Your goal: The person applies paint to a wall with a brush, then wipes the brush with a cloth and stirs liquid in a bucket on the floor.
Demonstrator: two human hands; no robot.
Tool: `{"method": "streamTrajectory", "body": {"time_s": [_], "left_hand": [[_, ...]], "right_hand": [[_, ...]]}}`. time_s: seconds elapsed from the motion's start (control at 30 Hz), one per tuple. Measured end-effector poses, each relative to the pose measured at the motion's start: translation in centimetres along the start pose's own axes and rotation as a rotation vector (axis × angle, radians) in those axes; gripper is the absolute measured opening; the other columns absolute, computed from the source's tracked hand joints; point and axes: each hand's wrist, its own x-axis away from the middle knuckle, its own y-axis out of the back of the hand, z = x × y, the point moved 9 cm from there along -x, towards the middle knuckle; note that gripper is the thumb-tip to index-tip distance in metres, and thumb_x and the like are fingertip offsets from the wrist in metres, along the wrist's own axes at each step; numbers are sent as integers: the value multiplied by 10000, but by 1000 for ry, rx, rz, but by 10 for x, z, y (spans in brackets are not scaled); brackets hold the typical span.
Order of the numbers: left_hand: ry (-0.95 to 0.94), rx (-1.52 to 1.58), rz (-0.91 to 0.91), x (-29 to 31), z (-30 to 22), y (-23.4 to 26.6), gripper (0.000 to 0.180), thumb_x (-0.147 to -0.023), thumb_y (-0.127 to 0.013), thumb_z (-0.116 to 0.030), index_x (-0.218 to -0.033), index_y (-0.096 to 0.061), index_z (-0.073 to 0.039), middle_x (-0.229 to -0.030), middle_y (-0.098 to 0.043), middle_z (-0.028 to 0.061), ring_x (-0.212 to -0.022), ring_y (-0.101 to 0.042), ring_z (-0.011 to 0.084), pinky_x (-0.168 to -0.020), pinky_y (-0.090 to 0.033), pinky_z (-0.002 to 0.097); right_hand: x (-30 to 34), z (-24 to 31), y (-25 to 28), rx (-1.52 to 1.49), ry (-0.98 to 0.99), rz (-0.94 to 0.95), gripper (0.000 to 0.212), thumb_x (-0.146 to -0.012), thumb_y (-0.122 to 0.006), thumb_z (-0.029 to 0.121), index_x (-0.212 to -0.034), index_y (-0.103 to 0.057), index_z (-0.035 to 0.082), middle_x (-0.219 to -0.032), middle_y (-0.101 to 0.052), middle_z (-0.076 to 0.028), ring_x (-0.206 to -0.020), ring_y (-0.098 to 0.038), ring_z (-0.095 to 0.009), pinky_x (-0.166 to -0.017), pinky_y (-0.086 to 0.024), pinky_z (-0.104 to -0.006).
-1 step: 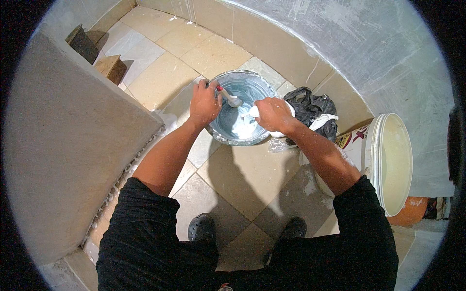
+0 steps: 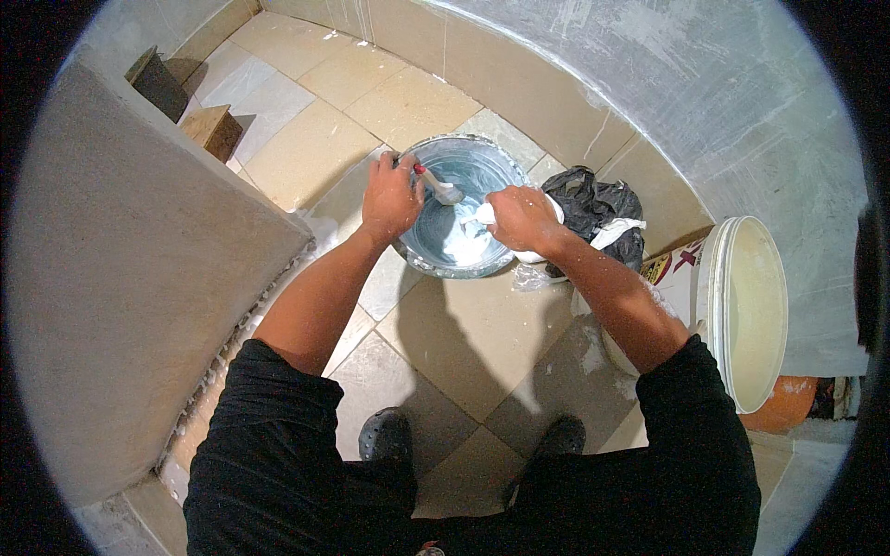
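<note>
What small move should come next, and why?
Perhaps the left hand should ease its brush-like tool toward the brightest white patch in the basin: seen from above, the tool's head appears off to one side of that patch, inside the rim.

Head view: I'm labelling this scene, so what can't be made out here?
All in the head view:
- White item: the right hand covers part, so its full shape is unclear.
- Tool: the left hand hides part of its handle.
- Black bag: folds hide anything inside.
- Dark object: cut off by the round picture edge.
</note>
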Motion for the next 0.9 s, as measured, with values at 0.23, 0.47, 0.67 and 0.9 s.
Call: {"method": "streamTrajectory", "body": {"time_s": [0.23,0.47,0.67,0.9], "left_hand": [[7,21,-17,1,-2,3,316,-834,-684,-113,-1143,-630,-72,-1149,-555,222,-1097,-520,419,-976,-438,494],[9,12,-22,0,0,2,305,-836,-681,-115,-1134,-637,-74,-1146,-559,222,-1095,-522,419,-975,-439,493],[4,-13,3,-1,1,-2,299,-848,-675,-135,-1138,-618,-86,-1178,-539,234,-1105,-518,421,-967,-450,494],[-19,0,-5,-1,2,-2,290,-858,-674,-153,-1135,-615,-92,-1199,-528,237,-1113,-515,421,-976,-448,494]], "right_hand": [[0,-2,-4,-6,-2,14,216,-817,-697,201,-978,-732,62,-925,-712,-215,-914,-685,-398,-828,-528,-497],[0,-3,-5,23,-11,-1,246,-815,-701,189,-1023,-728,59,-938,-712,-217,-926,-685,-398,-837,-528,-491],[1,1,-1,47,-8,21,334,-823,-716,208,-1113,-698,42,-971,-709,-228,-948,-683,-404,-850,-525,-500],[-2,2,-5,69,34,42,313,-846,-694,216,-1103,-690,36,-958,-707,-228,-957,-678,-407,-854,-519,-516]]}}
